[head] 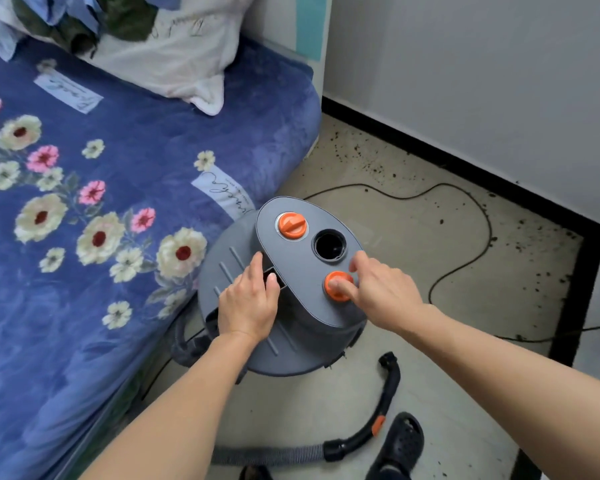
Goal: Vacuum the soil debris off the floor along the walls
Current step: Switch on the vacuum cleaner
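A grey canister vacuum (298, 313) stands on the floor beside the bed. Its top carries an orange knob (291, 226), a round black port (329, 244) and a second orange knob (336, 289). My left hand (248, 303) lies on the vacuum's lid with its fingers curled into the handle slot. My right hand (378, 289) pinches the nearer orange knob between thumb and fingers. The grey hose with its black curved handle (378, 420) lies on the floor in front. Dark soil debris (371, 161) is scattered along the black baseboard.
The bed with a blue floral blanket (118, 202) fills the left side. A black power cord (465, 237) loops over the floor to the right. A black shoe (400, 445) stands near the hose. White walls meet at a corner (596, 233).
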